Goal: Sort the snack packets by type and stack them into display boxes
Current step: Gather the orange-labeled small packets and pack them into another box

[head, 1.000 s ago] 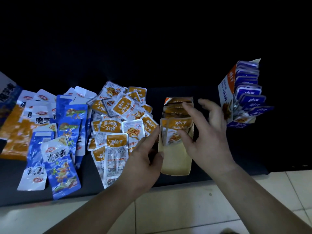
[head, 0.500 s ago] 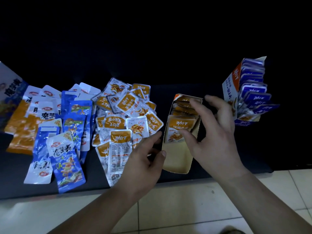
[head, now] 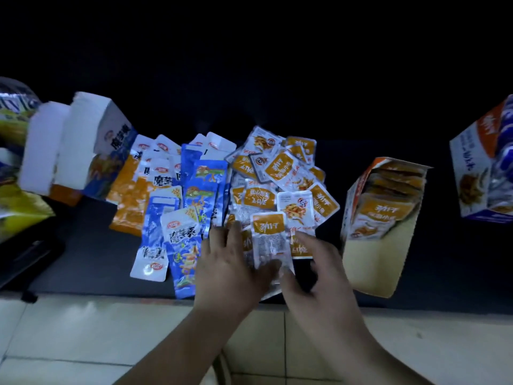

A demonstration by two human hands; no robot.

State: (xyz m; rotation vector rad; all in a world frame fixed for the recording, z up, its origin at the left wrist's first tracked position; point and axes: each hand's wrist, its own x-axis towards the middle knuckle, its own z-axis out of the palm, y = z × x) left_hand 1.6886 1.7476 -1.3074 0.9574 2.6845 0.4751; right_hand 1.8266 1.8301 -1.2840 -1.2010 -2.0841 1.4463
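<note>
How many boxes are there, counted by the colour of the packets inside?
Orange packets inside: 1, the middle box
Purple packets inside: 1, the right box
Contents hidden: 1, the left box, which seems to be a single box
Total: 3

Both forearms [head: 194, 343] extend forward side by side, palms down. The left hand [head: 227, 270] lies flat with fingers [head: 222, 240] spread; the right hand [head: 316, 276] has fingers loosely extended, thumbs [head: 266, 269] nearly meeting
</note>
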